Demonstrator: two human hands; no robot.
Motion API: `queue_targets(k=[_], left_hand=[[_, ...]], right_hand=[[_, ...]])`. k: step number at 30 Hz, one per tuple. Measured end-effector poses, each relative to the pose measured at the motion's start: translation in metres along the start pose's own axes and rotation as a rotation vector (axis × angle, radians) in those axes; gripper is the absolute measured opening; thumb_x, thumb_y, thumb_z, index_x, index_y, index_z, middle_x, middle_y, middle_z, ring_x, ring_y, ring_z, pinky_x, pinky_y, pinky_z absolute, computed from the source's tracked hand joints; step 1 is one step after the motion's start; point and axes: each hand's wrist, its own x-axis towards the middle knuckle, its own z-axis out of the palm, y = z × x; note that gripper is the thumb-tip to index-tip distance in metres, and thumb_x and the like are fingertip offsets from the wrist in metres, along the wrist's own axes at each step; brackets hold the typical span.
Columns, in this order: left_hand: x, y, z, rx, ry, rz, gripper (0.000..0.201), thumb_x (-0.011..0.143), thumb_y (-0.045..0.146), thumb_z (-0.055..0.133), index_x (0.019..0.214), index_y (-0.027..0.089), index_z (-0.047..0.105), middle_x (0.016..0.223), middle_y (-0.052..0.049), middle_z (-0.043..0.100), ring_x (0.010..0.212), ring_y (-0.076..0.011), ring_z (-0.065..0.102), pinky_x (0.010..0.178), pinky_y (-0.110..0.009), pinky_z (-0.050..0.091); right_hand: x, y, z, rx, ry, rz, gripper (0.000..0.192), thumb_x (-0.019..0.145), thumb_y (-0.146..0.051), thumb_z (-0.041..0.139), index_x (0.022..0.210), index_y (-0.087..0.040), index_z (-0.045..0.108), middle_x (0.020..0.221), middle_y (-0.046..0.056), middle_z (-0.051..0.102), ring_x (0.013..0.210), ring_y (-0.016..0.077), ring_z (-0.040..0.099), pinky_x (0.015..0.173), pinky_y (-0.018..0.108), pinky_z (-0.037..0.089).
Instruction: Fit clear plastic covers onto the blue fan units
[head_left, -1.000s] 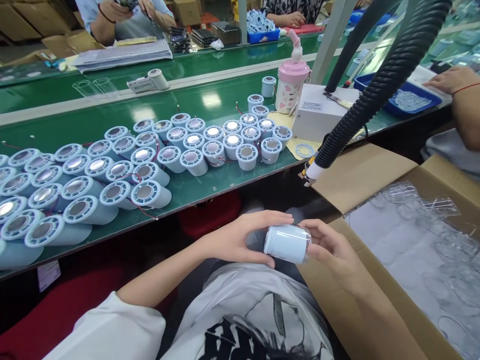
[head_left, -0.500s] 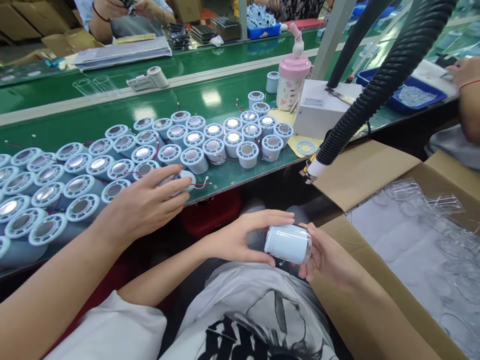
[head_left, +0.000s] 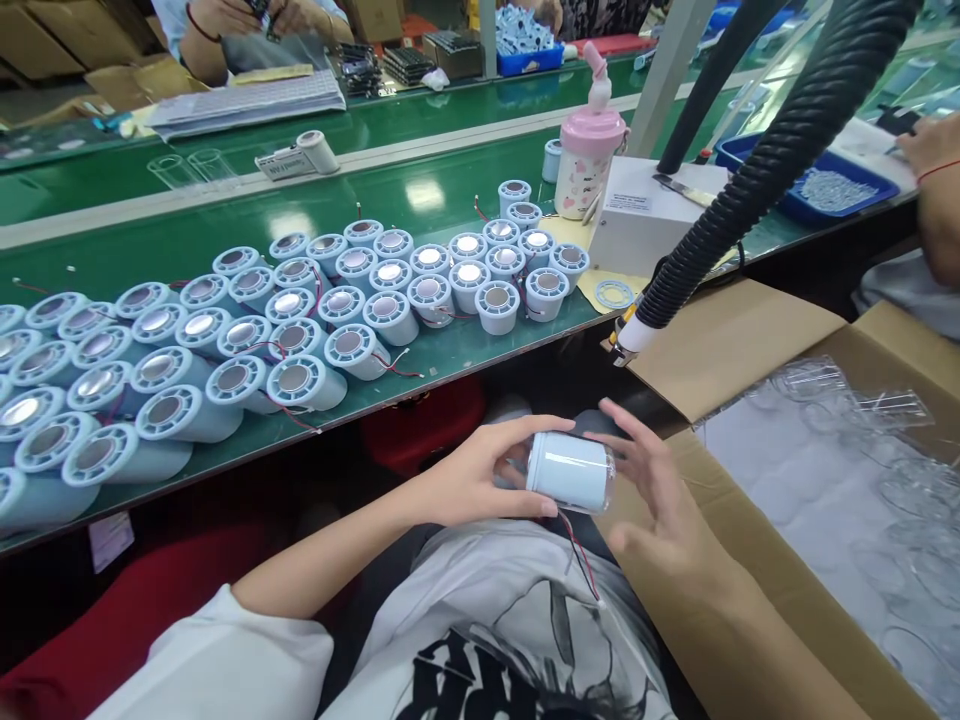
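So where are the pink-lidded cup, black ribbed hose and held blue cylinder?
Pink-lidded cup (head_left: 585, 175): head view, white body.
Black ribbed hose (head_left: 761, 177): head view, ribbed middle.
Held blue cylinder (head_left: 571, 473): head view, side.

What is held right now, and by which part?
The left hand holds the clear-sleeved light-blue cylinder around its ridged end; the right hand is open beside the opposite end, contact unclear.

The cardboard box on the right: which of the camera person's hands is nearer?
Right: the right hand is right by the cardboard box; the left hand is farther left, holding the blue cylinder.
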Motion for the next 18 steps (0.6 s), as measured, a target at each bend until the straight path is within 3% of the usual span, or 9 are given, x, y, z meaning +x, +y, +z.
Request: queue_targets(k=[2, 3, 5, 8, 10, 14, 18], left_hand=[[0.0, -0.001, -0.001, -0.086, -0.038, -0.061, 0.07, 0.076, 0.034, 0.075, 0.137, 0.024, 0.043, 0.116, -0.011, 0.059, 0.088, -0.0187, 0.065, 0.069, -0.027, 0.057], [0.0, -0.001, -0.002, -0.111, -0.056, -0.075, 0.07, 0.076, 0.035, 0.074, 0.138, 0.024, 0.043, 0.114, -0.01, 0.06, 0.086, -0.018, 0.065, 0.068, -0.027, 0.057], [0.0, -0.001, -0.004, -0.114, -0.072, -0.043, 0.072, 0.075, 0.035, 0.076, 0.138, 0.024, 0.045, 0.117, -0.011, 0.06, 0.094, -0.0203, 0.065, 0.078, -0.031, 0.056], [-0.001, 0.002, -0.006, -0.071, -0.077, 0.051, 0.072, 0.072, 0.026, 0.079, 0.137, 0.024, 0.049, 0.133, -0.013, 0.053, 0.12, -0.0262, 0.055, 0.098, -0.038, 0.049], [-0.002, 0.003, -0.006, -0.092, -0.098, 0.039, 0.07, 0.074, 0.021, 0.076, 0.138, 0.024, 0.048, 0.137, -0.013, 0.051, 0.123, -0.0261, 0.053, 0.102, -0.039, 0.046], [-0.002, -0.006, -0.003, -0.249, -0.123, -0.045, 0.072, 0.077, 0.015, 0.073, 0.142, 0.025, 0.043, 0.137, -0.012, 0.053, 0.12, -0.024, 0.057, 0.1, -0.038, 0.047], [-0.004, -0.017, -0.003, -0.349, -0.138, -0.1, 0.075, 0.077, 0.02, 0.073, 0.144, 0.028, 0.039, 0.136, -0.01, 0.055, 0.116, -0.023, 0.059, 0.092, -0.033, 0.051]], right_hand=[[-0.002, 0.0, -0.003, -0.192, -0.05, -0.224, 0.065, 0.08, -0.026, 0.075, 0.136, -0.041, 0.047, 0.149, 0.002, 0.041, 0.132, 0.0285, 0.044, 0.107, 0.046, 0.042], [-0.002, -0.001, -0.004, -0.229, -0.077, -0.257, 0.061, 0.08, -0.018, 0.074, 0.131, -0.042, 0.052, 0.146, 0.001, 0.046, 0.131, 0.0274, 0.046, 0.107, 0.046, 0.042], [-0.001, -0.002, -0.004, -0.133, -0.089, -0.157, 0.054, 0.082, -0.016, 0.071, 0.128, -0.042, 0.057, 0.138, 0.001, 0.055, 0.123, 0.0253, 0.054, 0.101, 0.041, 0.049], [-0.001, -0.005, -0.002, 0.184, -0.065, 0.187, 0.045, 0.085, -0.029, 0.069, 0.128, -0.038, 0.058, 0.123, 0.002, 0.066, 0.104, 0.0226, 0.066, 0.085, 0.034, 0.058], [-0.002, -0.006, -0.001, 0.267, -0.061, 0.303, 0.038, 0.085, -0.031, 0.069, 0.122, -0.037, 0.063, 0.112, 0.001, 0.07, 0.093, 0.0204, 0.068, 0.077, 0.031, 0.059], [-0.002, -0.003, -0.002, 0.143, -0.06, 0.276, 0.036, 0.081, -0.028, 0.072, 0.117, -0.034, 0.068, 0.11, 0.001, 0.07, 0.086, 0.0198, 0.067, 0.077, 0.031, 0.057], [0.001, -0.001, 0.008, 0.16, -0.09, 0.342, 0.043, 0.083, -0.037, 0.068, 0.125, -0.026, 0.064, 0.101, 0.004, 0.073, 0.085, 0.0235, 0.068, 0.079, 0.036, 0.055]])
